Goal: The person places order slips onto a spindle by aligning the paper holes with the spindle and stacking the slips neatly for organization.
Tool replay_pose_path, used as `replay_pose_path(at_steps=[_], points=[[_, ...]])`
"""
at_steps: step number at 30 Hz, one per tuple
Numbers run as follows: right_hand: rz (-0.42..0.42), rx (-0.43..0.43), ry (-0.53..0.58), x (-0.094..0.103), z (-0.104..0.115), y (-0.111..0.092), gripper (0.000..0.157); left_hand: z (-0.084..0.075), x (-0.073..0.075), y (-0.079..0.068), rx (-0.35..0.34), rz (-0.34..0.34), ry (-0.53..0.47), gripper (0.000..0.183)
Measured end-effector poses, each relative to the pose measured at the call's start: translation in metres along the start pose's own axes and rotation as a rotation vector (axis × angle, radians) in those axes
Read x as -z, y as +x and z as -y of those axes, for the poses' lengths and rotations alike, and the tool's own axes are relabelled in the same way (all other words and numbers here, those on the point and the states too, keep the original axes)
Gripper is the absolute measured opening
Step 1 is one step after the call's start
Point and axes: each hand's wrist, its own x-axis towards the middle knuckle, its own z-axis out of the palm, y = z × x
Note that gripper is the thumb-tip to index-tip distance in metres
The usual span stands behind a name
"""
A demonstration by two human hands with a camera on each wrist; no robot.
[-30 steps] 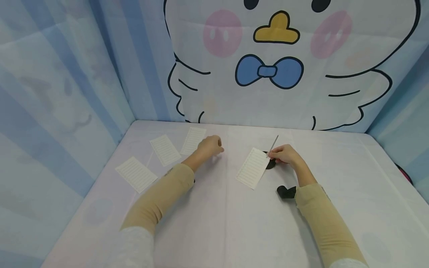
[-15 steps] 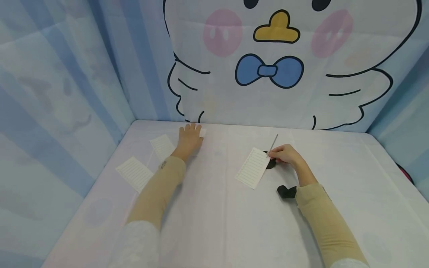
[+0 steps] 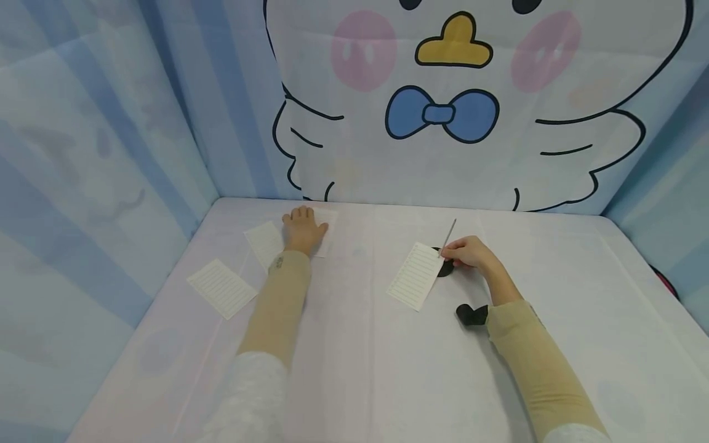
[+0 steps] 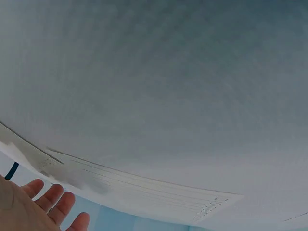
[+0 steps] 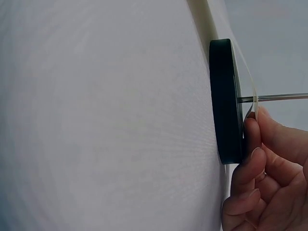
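My right hand (image 3: 471,253) pinches the corner of a lined paper slip (image 3: 415,278) between thumb and fingers. A thin metal rod (image 5: 284,97) rises from a round black base (image 5: 225,101), like a bill spike, and passes through the slip just above the base. At the back left, my left hand (image 3: 303,231) lies over two lined slips, fingers spread and nothing gripped. One back slip (image 3: 327,223) shows to its right, another slip (image 3: 263,242) to its left. In the left wrist view its fingers (image 4: 62,208) overlap the papers' edge.
A third loose lined slip (image 3: 223,288) lies at the left of the white-covered table (image 3: 343,357). A black curved object (image 3: 471,315) lies partly behind the right sleeve (image 3: 526,351). Behind the table hangs a printed cloth (image 3: 432,166), with blue striped curtains on both sides.
My left hand has moved left from the table's middle onto the back slips, its fingers going from curled to spread. The right hand holds its place at the spike.
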Motion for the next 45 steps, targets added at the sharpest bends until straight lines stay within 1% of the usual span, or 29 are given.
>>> replay_pose_path(at_steps=[7,13,22,26,31,33,37,45], points=[[-0.006,0.001,0.011,0.001,-0.002,0.002,0.033,0.0,-0.007,0.002,0.044,-0.012,-0.019,0.073],[0.008,-0.001,0.009,0.001,-0.001,0.002,0.033,-0.002,-0.015,0.006,0.069,-0.019,-0.033,0.077],[0.005,-0.005,0.008,0.0,0.0,0.001,0.033,-0.005,-0.018,0.006,0.09,-0.056,-0.097,0.075],[0.004,0.0,0.003,0.0,0.001,0.001,0.034,-0.004,-0.018,0.008,0.105,-0.041,-0.142,0.076],[0.01,-0.001,0.003,0.001,0.0,0.001,0.034,-0.004,-0.015,0.009,0.118,0.001,-0.207,0.077],[0.009,-0.003,0.005,0.001,0.0,0.001,0.034,-0.003,-0.015,0.01,0.115,0.013,-0.223,0.078],[0.007,-0.002,0.009,0.0,-0.001,0.002,0.034,-0.002,-0.017,0.013,0.106,0.014,-0.243,0.078],[0.007,0.002,0.021,0.0,-0.003,0.004,0.034,-0.004,-0.014,0.015,0.06,-0.033,-0.249,0.073]])
